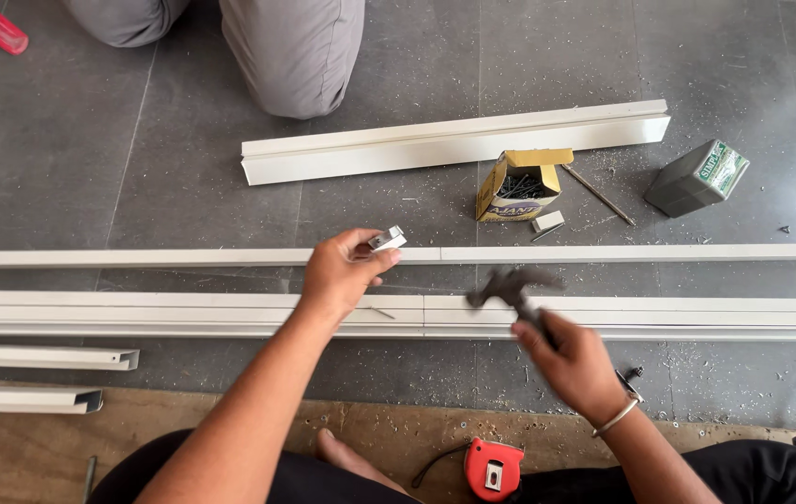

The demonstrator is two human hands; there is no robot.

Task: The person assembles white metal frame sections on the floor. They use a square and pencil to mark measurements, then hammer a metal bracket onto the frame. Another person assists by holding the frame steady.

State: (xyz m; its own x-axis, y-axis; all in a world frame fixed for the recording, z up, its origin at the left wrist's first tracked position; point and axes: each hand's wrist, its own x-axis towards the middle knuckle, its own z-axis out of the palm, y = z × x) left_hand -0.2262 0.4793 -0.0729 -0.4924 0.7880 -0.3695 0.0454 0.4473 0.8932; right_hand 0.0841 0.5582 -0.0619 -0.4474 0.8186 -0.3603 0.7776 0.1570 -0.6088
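My left hand (pixel 340 271) pinches a small white clip-like piece (pixel 387 240) over the thin white strip (pixel 603 253) lying across the grey floor. My right hand (pixel 573 366) grips a dark claw hammer (pixel 510 289), blurred by motion, its head above the wide white trunking channel (pixel 183 313). A short nail (pixel 381 313) lies on the channel near my left wrist. A bangle circles my right wrist.
A yellow box of nails (pixel 519 184), a green box (pixel 697 177), a long nail (pixel 598 195) and a short white channel piece (pixel 454 142) lie beyond. Another person's knees (pixel 295 51) are at the top. A red tape measure (pixel 493 469) rests by my legs. Cut channel ends (pixel 43 357) lie left.
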